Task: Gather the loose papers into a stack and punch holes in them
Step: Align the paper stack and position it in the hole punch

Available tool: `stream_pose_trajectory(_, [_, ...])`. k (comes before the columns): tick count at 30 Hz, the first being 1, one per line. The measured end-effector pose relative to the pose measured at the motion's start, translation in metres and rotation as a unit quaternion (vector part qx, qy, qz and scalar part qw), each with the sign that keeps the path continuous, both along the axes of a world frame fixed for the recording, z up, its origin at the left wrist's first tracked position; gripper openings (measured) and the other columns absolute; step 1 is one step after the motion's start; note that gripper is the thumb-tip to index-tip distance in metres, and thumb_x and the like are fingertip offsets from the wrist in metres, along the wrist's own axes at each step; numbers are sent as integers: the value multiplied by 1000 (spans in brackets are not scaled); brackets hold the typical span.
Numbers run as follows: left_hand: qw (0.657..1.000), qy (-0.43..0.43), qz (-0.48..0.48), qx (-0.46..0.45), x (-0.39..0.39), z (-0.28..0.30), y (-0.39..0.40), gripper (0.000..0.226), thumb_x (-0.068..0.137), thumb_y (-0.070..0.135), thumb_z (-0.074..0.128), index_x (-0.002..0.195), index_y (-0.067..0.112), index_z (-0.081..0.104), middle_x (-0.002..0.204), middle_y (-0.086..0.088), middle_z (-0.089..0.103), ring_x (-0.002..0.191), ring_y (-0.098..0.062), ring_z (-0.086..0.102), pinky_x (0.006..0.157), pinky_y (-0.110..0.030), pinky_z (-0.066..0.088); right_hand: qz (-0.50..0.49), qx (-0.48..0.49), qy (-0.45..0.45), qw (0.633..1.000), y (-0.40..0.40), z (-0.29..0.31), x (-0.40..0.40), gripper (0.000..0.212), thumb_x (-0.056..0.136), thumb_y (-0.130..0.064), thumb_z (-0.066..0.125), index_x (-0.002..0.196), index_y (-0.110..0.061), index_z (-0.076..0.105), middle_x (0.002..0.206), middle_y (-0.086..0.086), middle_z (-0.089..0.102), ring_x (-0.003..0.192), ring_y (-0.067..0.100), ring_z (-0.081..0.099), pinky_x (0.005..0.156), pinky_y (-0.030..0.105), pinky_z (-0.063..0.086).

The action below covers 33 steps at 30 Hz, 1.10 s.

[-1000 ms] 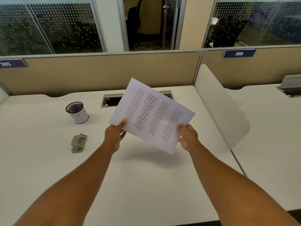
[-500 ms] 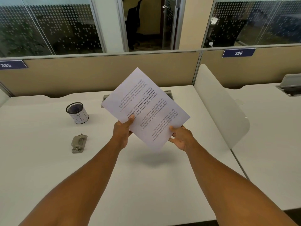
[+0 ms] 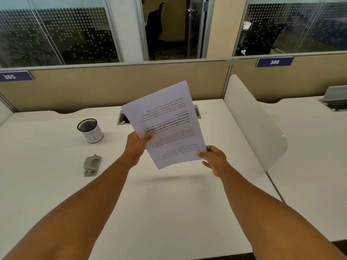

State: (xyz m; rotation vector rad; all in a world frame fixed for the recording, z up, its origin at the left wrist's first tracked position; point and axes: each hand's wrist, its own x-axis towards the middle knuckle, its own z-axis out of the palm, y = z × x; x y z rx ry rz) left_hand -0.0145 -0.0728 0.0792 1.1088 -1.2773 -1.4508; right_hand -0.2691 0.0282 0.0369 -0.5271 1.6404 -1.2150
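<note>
A stack of white printed papers (image 3: 169, 124) is held up in the air above the white desk (image 3: 169, 203), its text upside down to me. My left hand (image 3: 136, 142) pinches the papers' left edge with the thumb on the front. My right hand (image 3: 213, 158) pinches the lower right corner. A grey metal hole punch (image 3: 92, 165) lies on the desk to the left of my left forearm, apart from both hands.
A black mesh pen cup (image 3: 90, 130) with a white label stands behind the punch. A cable slot (image 3: 123, 119) sits at the desk's back, partly hidden by the papers. A white divider panel (image 3: 253, 124) bounds the desk's right side. A beige partition runs along the back.
The papers have been turned clockwise from a slanted landscape hold to nearly upright. My left hand rose along the left edge and my right hand shifted to the lower right corner.
</note>
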Motion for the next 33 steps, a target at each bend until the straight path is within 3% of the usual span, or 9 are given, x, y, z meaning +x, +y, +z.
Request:
stream_pose_trajectory(3, [1000,-26,0,-12,-3,-2,2,17,92,24,67,106,33,66,105,7,75,89,-22,72,72,-36,62,30,-3,88,996,0,3,4,23,81,-6,70,102,-12,65,107,3,69,91,21,62,65,25,50])
stream_pose_trajectory(8, [999,-40,-19,-22,-6,-6,9,15,91,23,68,104,31,69,103,7,76,88,-23,73,74,-36,62,62,-2,196,979,-4,2,10,29,82,-4,69,110,-9,67,112,8,69,100,28,64,86,37,55])
stream_pose_trajectory(13, [999,-30,-27,-26,-8,-8,15,17,93,19,66,104,32,71,99,9,77,85,-22,74,71,-32,61,62,7,250,966,-4,0,10,29,83,-9,69,112,-10,67,112,8,68,94,26,63,78,31,53])
stream_pose_trajectory(20, [999,-29,-28,-27,-9,-11,16,18,93,18,66,104,31,71,103,5,76,90,-26,73,77,-38,61,59,8,265,962,-5,1,9,25,81,-10,70,106,-13,69,104,5,70,88,24,61,72,28,49])
stream_pose_trajectory(30, [998,-26,-38,-33,-9,-13,19,18,92,19,66,104,32,72,100,9,77,85,-20,74,68,-28,61,60,9,255,965,-4,4,10,26,81,-10,70,107,-14,69,104,3,69,89,24,63,66,21,49])
stream_pose_trajectory(33, [998,-27,-39,-28,-8,-16,19,17,93,21,66,106,29,72,98,11,77,83,-17,74,64,-24,59,53,6,241,969,-5,3,11,23,81,-8,70,103,-9,70,105,5,71,88,27,63,71,30,52])
